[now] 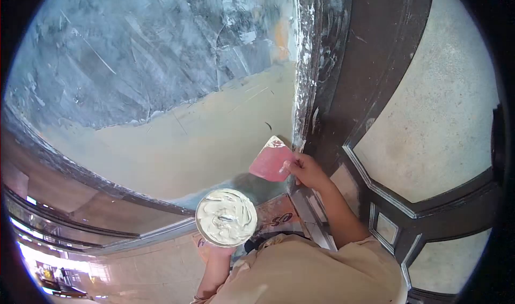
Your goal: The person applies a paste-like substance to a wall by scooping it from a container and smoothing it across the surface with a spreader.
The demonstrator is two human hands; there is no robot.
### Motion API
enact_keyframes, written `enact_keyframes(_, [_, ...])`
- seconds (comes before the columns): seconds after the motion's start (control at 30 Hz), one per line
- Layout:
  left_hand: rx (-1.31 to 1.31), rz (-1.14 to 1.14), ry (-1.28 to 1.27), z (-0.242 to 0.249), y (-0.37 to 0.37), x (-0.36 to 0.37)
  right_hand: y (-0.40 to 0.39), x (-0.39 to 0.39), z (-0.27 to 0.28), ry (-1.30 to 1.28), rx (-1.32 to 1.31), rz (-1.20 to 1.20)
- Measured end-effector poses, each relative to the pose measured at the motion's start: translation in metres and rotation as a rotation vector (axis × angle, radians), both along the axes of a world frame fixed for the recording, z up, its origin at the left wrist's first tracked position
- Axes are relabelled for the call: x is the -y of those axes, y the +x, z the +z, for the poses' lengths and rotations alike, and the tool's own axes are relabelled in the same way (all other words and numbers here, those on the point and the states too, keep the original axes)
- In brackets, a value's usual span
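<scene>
My right hand (307, 171) is closed on a pink putty spreader (272, 162), its upper corner coated with whitish putty. That corner lies close to the wall near the dark frame. My left hand (220, 251) holds up a round tub (254, 230) from below; most of its fingers are hidden under it. Creamy white putty (225, 218) fills the tub, its surface swirled. Ahead is the wall (214, 137), smooth and beige-green low down, with a rough blue-grey, scraped area (150, 52) above.
A dark moulded frame (370, 52) with white smears along its edge borders the wall on the right, with pale panels (429, 111) beyond. Behind the tub lies printed cardboard (279, 218). Tiled floor (145, 266) stretches left towards a bright opening (59, 266).
</scene>
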State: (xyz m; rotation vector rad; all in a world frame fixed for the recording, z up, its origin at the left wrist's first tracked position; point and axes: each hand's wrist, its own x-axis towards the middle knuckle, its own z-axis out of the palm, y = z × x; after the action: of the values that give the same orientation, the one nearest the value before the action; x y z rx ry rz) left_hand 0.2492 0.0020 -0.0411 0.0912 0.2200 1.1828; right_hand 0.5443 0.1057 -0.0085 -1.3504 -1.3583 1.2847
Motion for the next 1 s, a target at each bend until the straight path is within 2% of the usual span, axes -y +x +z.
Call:
enact_keyframes(0.13, [0.020, -0.013, -0.047, -0.003, 0.000, -0.003, -0.019, -0.020, 0.004, 0.032, -0.135, -0.028])
enact_keyframes(0.2, [-0.023, -0.015, -0.038, -0.002, 0.003, -0.004, -0.039, -0.041, -0.007, 0.335, -0.311, -0.081])
enact_keyframes(0.23, [-0.020, -0.006, -0.042, -0.002, 0.003, -0.003, -0.046, -0.050, -0.011, 0.330, -0.315, -0.086])
enact_keyframes(0.3, [-0.063, 0.019, -0.097, 0.001, 0.005, -0.004, -0.055, -0.063, -0.024, 0.166, -0.374, -0.267])
enact_keyframes(0.33, [-0.067, 0.018, -0.102, -0.007, 0.000, -0.003, -0.056, -0.064, -0.046, 0.160, -0.378, -0.269])
enact_keyframes(0.4, [-0.148, 0.107, -0.181, -0.030, -0.014, -0.005, -0.057, -0.058, -0.112, 0.045, -0.451, -0.478])
enact_keyframes(0.43, [-0.149, 0.107, -0.183, -0.027, -0.015, -0.004, -0.052, -0.049, -0.159, -0.125, -0.487, -0.483])
enact_keyframes(0.47, [-0.141, 0.125, -0.182, -0.021, -0.013, -0.001, -0.048, -0.034, -0.179, -0.293, -0.520, -0.484])
enact_keyframes(0.5, [-0.133, 0.142, -0.178, -0.018, -0.013, -0.001, -0.046, -0.022, -0.197, -0.291, -0.519, -0.486])
enact_keyframes(0.57, [-0.162, 0.129, -0.118, -0.024, -0.018, -0.002, -0.044, -0.005, -0.196, -0.345, -0.534, -0.406])
enact_keyframes(0.6, [-0.196, 0.117, -0.069, -0.028, -0.022, 0.001, -0.047, -0.004, -0.178, -0.354, -0.535, -0.411])
enact_keyframes(0.63, [-0.048, 0.095, -0.139, -0.025, -0.024, 0.000, -0.051, -0.015, -0.144, -0.236, -0.518, -0.380])
enact_keyframes(0.73, [-0.066, 0.037, -0.175, -0.003, -0.013, -0.009, -0.062, -0.051, -0.069, 0.135, -0.493, -0.305])
enact_keyframes(0.77, [-0.171, 0.033, 0.041, -0.010, -0.012, -0.009, -0.063, -0.058, -0.063, 0.138, -0.496, -0.312])
enact_keyframes(0.83, [-0.196, 0.015, 0.089, -0.013, -0.013, -0.014, -0.063, -0.066, -0.057, 0.136, -0.412, -0.342])
enact_keyframes(0.87, [-0.219, 0.005, 0.131, -0.014, -0.014, -0.012, -0.062, -0.064, -0.074, 0.132, -0.413, -0.345])
enact_keyframes(0.9, [-0.103, -0.006, -0.082, 0.001, -0.010, -0.016, -0.058, -0.060, -0.108, 0.004, -0.366, -0.397])
enact_keyframes(1.0, [-0.105, 0.008, -0.076, -0.003, -0.015, -0.015, -0.047, -0.034, -0.222, -0.352, -0.349, -0.475])
